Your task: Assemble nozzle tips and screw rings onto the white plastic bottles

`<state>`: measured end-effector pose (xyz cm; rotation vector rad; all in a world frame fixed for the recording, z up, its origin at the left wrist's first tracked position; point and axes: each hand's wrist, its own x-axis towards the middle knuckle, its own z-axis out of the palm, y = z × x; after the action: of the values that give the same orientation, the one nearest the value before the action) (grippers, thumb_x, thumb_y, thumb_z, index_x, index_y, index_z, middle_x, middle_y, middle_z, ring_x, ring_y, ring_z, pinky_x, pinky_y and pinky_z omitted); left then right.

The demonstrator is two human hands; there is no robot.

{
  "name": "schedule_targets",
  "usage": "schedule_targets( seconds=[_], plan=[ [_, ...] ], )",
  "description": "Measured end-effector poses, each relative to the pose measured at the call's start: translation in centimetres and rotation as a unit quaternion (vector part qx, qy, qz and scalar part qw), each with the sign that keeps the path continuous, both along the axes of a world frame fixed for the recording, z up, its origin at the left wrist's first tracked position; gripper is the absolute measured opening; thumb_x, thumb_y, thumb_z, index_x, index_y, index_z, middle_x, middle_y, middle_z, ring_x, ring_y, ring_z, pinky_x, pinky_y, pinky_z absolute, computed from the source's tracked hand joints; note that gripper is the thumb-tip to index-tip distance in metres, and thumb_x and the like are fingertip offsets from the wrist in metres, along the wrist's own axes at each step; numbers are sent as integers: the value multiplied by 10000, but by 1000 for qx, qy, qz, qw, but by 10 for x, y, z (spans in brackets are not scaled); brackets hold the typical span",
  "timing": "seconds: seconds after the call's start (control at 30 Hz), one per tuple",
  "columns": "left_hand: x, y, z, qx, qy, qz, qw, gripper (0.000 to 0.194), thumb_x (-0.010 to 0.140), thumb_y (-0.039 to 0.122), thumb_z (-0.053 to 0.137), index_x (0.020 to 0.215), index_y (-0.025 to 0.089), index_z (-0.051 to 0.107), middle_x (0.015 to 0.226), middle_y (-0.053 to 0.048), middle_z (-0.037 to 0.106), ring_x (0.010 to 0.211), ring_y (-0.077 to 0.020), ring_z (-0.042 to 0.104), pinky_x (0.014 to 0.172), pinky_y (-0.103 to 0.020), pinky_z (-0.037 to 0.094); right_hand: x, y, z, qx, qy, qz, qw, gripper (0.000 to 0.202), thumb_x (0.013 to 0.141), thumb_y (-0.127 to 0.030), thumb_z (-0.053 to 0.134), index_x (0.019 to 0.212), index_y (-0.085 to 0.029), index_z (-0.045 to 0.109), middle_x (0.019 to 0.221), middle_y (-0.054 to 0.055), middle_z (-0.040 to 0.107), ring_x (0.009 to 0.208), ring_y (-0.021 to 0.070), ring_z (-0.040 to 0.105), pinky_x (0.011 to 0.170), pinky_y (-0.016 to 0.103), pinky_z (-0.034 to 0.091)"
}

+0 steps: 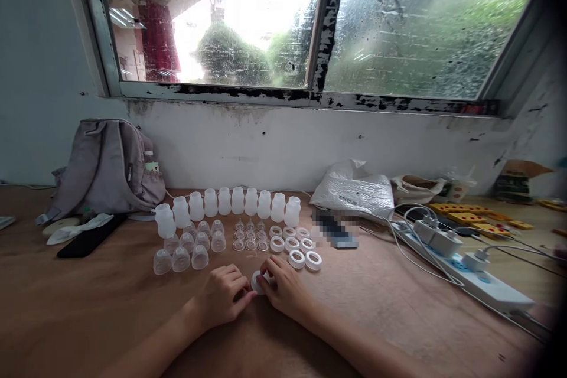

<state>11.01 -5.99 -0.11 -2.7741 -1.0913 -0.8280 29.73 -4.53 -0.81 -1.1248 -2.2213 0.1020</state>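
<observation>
A white bottle collar ring [256, 283] is at the table's front middle, between my two hands. My right hand [286, 288] pinches it from the right, its fingers bent over the top. My left hand [227, 294] is curled, with thumb and fingertips against the ring's left edge. The fingers partly hide the ring. Just beyond, clear silicone nipples [250, 235] stand in short rows. To their right lie several more white collar rings [296, 258]. Clear dome caps [181, 259] stand to the left, and a curved row of frosted baby bottles [224, 201] stands behind.
A grey backpack [110, 168] and a black flat case [91, 239] are at the left. At the back right lies a silver padded bag [358, 192]. A power strip [491, 283] with plugs and loose cables runs along the right, near yellow plastic pieces [465, 215].
</observation>
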Motion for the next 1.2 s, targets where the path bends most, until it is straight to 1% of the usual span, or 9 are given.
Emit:
schedule_targets(
  seconds=[0.17,0.3,0.4,0.5,0.63,0.73,0.87,1.0,1.2],
  plan=[
    [0,-2,2,-11,-32,17,999,167,768,324,518,797,164,558,752,-43,607,722,-179,551,654,-296,445,0,1,1,-11,26,7,1000,44,785,-199,458,746,-181,465,774,29,520,716,147,475,650,260,373],
    [3,-3,4,-28,-67,27,997,385,725,394,566,1025,164,495,933,-76,589,834,-209,552,726,-332,451,-2,-4,3,-30,60,33,997,51,797,-204,448,757,-181,471,778,28,519,712,139,477,644,253,380],
    [5,-4,3,-59,-78,25,995,467,695,444,585,1064,180,475,966,-75,579,875,-223,545,759,-352,445,-5,-10,6,-45,85,59,994,57,806,-198,443,762,-181,476,753,20,516,694,129,477,636,243,383],
    [7,-5,3,-96,-102,18,990,441,698,446,581,1043,188,485,944,-63,583,862,-214,547,761,-344,444,-7,-15,12,-66,118,89,987,61,820,-206,437,790,-182,484,719,5,516,662,113,483,625,228,388],
    [8,-6,3,-134,-148,18,980,332,736,351,554,1025,206,477,948,-45,578,864,-185,545,761,-308,445,-6,-17,17,-90,151,109,978,84,842,-218,408,812,-183,478,700,-4,531,631,101,492,604,216,393],
    [8,-4,4,-130,-161,19,978,328,719,294,569,1023,209,478,965,-40,569,888,-182,535,781,-302,440,-2,-15,17,-86,122,105,983,77,842,-220,394,824,-187,462,700,-1,536,611,105,484,566,215,375],
    [4,-2,4,-115,-126,2,985,351,707,259,572,1046,217,491,960,-35,563,897,-184,525,795,-307,434,4,-11,18,-64,-6,110,992,86,844,-196,357,853,-184,442,752,27,562,655,134,504,578,236,342],
    [1,0,6,-122,-98,-22,987,392,714,273,571,1092,227,479,990,-36,560,920,-187,514,819,-315,425,8,-10,20,-91,-89,103,986,106,858,-184,320,884,-181,422,744,32,578,647,148,525,554,238,318],
    [-1,-3,21,-214,-138,-52,966,413,727,390,561,1091,215,478,985,-39,544,887,-170,523,788,-292,445,10,-6,17,-119,-4,119,986,122,864,-182,306,876,-194,427,825,34,566,719,141,522,625,238,371]
  ],
)
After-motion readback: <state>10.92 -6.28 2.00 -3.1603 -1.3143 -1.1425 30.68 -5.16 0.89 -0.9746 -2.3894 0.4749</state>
